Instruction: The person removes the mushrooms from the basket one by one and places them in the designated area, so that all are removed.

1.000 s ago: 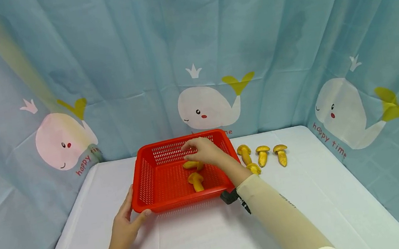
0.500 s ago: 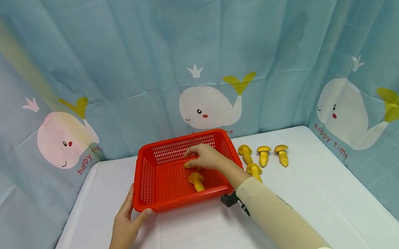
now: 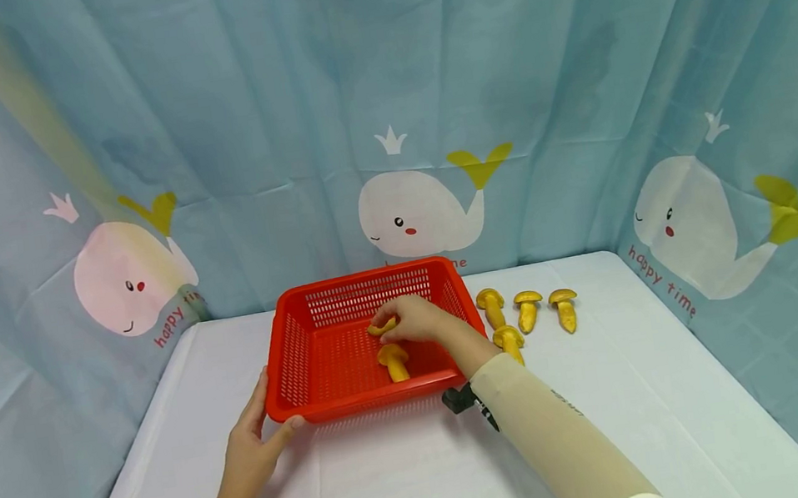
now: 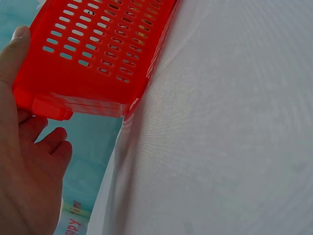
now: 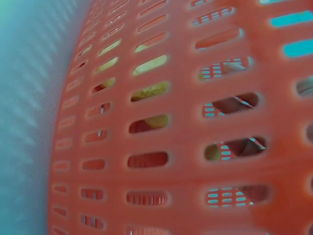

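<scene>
A red slotted basket (image 3: 358, 401) stands in the middle of the white table. My right hand (image 3: 408, 320) reaches down inside it and pinches a yellow toy mushroom (image 3: 382, 329) low over the basket floor. A second yellow mushroom (image 3: 394, 361) lies in the basket just in front of it. My left hand (image 3: 256, 438) grips the basket's front left corner, with the thumb on the front wall. In the left wrist view the thumb (image 4: 12, 54) lies along the basket's wall (image 4: 98, 54). The right wrist view looks through the basket's slotted wall (image 5: 171, 161) at blurred yellow shapes (image 5: 151, 90).
Several more yellow mushrooms lie on the table right of the basket: three in a row (image 3: 526, 310) and one (image 3: 509, 340) beside my right forearm. The white table (image 3: 651, 384) ends at a whale-print blue curtain (image 3: 575, 91) on three sides.
My right hand has sunk lower into the basket with the mushroom, from near the back wall down toward the floor. The left hand and the basket have stayed put.
</scene>
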Motion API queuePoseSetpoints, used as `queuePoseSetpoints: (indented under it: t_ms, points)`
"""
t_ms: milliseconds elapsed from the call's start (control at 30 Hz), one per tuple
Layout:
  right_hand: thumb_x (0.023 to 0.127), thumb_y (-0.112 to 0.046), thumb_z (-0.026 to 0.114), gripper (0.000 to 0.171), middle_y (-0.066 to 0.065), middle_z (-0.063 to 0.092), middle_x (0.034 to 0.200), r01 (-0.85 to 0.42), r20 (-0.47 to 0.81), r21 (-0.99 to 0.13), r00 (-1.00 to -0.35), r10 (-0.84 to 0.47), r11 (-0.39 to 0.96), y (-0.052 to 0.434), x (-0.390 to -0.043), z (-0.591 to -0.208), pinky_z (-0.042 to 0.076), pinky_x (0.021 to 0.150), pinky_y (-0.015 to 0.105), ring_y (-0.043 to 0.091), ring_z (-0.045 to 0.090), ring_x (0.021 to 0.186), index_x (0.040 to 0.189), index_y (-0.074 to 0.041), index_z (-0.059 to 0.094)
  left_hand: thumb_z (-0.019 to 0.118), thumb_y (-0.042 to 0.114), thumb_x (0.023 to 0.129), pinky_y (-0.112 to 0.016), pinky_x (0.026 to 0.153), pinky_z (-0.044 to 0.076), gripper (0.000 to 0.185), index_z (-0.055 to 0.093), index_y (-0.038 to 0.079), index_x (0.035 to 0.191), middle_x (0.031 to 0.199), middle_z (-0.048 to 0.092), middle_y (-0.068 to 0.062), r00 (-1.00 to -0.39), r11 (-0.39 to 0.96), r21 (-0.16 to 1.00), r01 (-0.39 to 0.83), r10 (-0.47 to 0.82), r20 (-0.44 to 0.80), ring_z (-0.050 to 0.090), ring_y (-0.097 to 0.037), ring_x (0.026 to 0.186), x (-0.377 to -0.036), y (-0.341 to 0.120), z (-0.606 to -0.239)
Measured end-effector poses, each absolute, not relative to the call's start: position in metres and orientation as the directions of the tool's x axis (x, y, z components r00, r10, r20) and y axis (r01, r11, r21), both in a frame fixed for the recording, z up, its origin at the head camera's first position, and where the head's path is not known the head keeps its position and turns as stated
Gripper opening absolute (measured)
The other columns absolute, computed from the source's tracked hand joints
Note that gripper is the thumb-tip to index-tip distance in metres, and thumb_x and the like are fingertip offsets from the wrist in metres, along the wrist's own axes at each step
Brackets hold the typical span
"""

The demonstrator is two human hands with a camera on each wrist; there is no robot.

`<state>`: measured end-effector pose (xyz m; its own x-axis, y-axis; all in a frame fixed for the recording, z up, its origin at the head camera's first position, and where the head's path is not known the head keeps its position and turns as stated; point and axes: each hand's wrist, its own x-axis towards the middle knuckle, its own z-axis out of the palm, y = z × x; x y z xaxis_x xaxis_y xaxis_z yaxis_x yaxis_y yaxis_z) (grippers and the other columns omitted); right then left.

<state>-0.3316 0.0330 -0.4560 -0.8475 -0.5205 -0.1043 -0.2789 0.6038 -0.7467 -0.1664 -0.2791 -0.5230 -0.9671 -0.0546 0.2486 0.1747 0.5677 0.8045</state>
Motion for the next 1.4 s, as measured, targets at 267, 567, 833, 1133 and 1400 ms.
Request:
queuePoseSetpoints:
  t_ms: [267, 567, 833, 1133, 1400]
  points:
    - [0.093, -0.018, 0.077, 0.035, 0.004, 0.073, 0.124, -0.256, -0.162, -0.756, -0.819, -0.551, 0.603, 0.0355, -0.3313, -0.4607, 0.056, 0.097, 0.037, 0.018, 0.062, 0.111, 0.128, -0.017, 0.074, 0.078, 0.029, 0.092, -0.006, 0.103, 0.030, 0.094, 0.016, 0.043, 0.162, 0.168, 0.028, 0.011, -0.967, 0.568, 0.803, 0.179, -0.047, 0.249, 0.026, 0.005, 0.150, -0.1664, -0.2795, -0.5232]
    - [0.091, -0.017, 0.078, 0.034, -0.003, 0.072, 0.112, -0.245, -0.222, -0.711, -0.810, -0.542, 0.659, 0.0361, -0.3324, -0.4605, 0.057, 0.094, 0.032, 0.017, 0.062, 0.105, 0.125, -0.013, 0.074, 0.077, 0.032, 0.092, -0.008, 0.103, 0.031, 0.094, 0.015, 0.047, 0.161, 0.167, 0.026, 0.015, -0.970, 0.582, 0.797, 0.162, -0.056, 0.237, 0.021, 0.019, 0.143, -0.1655, -0.2781, -0.5223]
    - [0.091, -0.012, 0.077, 0.017, -0.004, 0.073, 0.100, -0.234, -0.257, -0.717, -0.787, -0.560, 0.657, 0.0361, -0.3333, -0.4616, 0.060, 0.086, 0.029, 0.017, 0.067, 0.092, 0.107, -0.016, 0.079, 0.078, 0.029, 0.092, -0.004, 0.102, 0.029, 0.095, 0.015, 0.044, 0.161, 0.169, 0.027, 0.008, -0.969, 0.569, 0.804, 0.175, -0.043, 0.242, 0.029, -0.014, 0.154, -0.1649, -0.2776, -0.5195]
    - [0.092, -0.009, 0.077, 0.013, -0.004, 0.073, 0.097, -0.247, -0.250, -0.705, -0.790, -0.559, 0.665, 0.0358, -0.3358, -0.4650, 0.059, 0.086, 0.027, 0.016, 0.066, 0.091, 0.101, -0.017, 0.079, 0.078, 0.028, 0.092, -0.004, 0.102, 0.029, 0.095, 0.016, 0.043, 0.162, 0.168, 0.027, 0.008, -0.969, 0.569, 0.804, 0.170, -0.049, 0.240, 0.028, -0.006, 0.154, -0.1650, -0.2782, -0.5205]
    - [0.092, -0.007, 0.076, 0.011, -0.001, 0.073, 0.094, -0.251, -0.240, -0.711, -0.791, -0.562, 0.657, 0.0354, -0.3358, -0.4647, 0.060, 0.078, 0.027, 0.018, 0.066, 0.084, 0.098, -0.015, 0.078, 0.078, 0.030, 0.092, -0.011, 0.107, 0.030, 0.094, 0.016, 0.042, 0.162, 0.169, 0.026, 0.008, -0.975, 0.563, 0.812, 0.151, -0.051, 0.217, 0.029, -0.019, 0.155, -0.1661, -0.2793, -0.5206]
